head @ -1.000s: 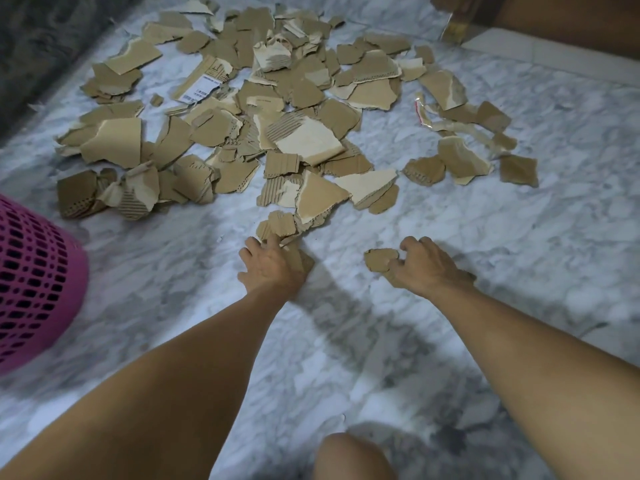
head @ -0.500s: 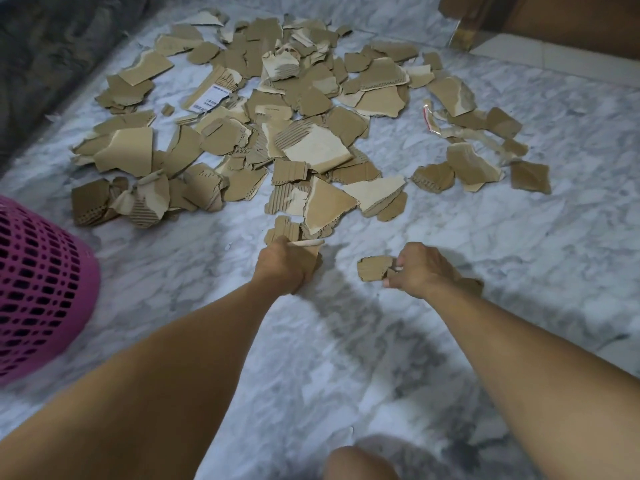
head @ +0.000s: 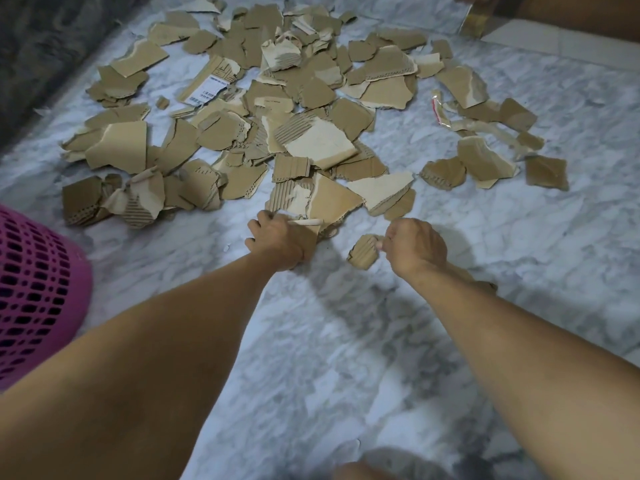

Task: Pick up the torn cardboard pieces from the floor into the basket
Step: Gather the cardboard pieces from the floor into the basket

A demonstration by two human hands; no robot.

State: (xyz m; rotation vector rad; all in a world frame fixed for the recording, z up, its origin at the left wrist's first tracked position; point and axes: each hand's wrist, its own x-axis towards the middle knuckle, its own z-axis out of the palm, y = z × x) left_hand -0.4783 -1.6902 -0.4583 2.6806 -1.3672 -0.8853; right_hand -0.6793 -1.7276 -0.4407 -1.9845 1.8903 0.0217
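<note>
We see only the side wall of the pink basket (head: pixel 38 299), cut off at the left edge; its rim is out of view; our left hand (head: pixel 280 242) curls round several cardboard scraps (head: pixel 308 228), mostly hidden under it; our right hand (head: pixel 415 247) pinches a small corrugated piece (head: pixel 363 252), its long axis tilted toward the near left; the torn pile (head: pixel 294 126) spreads over the marble floor (head: pixel 346 341) beyond both hands.

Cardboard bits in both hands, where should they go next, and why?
Probably swing both hands over to the pink plastic lattice basket and drop the bits in. The left hand grips some brown torn cardboard pieces, the right hand pinches a small brown corrugated scrap, and the basket stands at the left.
</note>
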